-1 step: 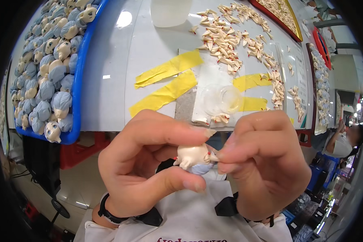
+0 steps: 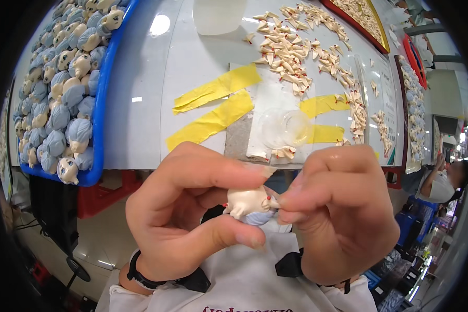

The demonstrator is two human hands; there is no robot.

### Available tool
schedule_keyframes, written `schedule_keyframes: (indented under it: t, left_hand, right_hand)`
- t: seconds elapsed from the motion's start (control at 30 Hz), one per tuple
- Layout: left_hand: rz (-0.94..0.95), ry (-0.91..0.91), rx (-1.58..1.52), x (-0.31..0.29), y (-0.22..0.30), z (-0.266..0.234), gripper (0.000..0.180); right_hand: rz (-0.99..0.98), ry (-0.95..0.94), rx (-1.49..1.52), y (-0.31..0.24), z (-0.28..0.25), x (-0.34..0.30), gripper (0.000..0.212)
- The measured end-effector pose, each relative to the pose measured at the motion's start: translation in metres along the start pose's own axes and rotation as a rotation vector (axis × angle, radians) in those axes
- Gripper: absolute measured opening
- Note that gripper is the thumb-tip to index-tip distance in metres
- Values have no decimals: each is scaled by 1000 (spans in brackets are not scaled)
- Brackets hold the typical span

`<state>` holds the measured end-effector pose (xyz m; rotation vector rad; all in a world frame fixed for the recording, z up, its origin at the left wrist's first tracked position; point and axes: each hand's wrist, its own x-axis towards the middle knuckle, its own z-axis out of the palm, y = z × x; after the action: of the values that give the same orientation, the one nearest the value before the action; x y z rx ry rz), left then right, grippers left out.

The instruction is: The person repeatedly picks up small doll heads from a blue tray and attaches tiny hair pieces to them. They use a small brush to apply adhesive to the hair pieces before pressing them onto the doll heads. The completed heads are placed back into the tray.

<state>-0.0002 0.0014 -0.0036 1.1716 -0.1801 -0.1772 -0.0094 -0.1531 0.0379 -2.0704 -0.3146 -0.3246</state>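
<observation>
Left hand (image 2: 192,218) pinches a cream doll head (image 2: 248,202) while right hand (image 2: 343,218) presses a small ear piece (image 2: 272,199) onto it; many loose ear pieces (image 2: 291,52) wait on the desk (image 2: 145,104), so plenty looks left.

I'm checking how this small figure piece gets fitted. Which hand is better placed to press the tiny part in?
Probably the right hand: its fingertips pinch at the cream figure piece, while the left hand wraps around the piece and steadies it.
</observation>
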Motion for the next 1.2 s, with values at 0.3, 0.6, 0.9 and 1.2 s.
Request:
schedule_keyframes:
  t: [0.3,0.6,0.9,1.2]
  left_hand:
    - [-59,81,65,-3,3,4,54]
    - [405,-145,553,10,4,-2,44]
    - [673,-117,1086,8,31,-12,33]
    - [500,224,1488,13,77,-88,30]
  right_hand:
    - [-188,-40,-140,9,-4,3,22]
    - [258,-163,351,-3,-21,0,50]
    - [377,299,-132,40,-123,9,27]
    - [509,124,-1123,145,-263,-31,21]
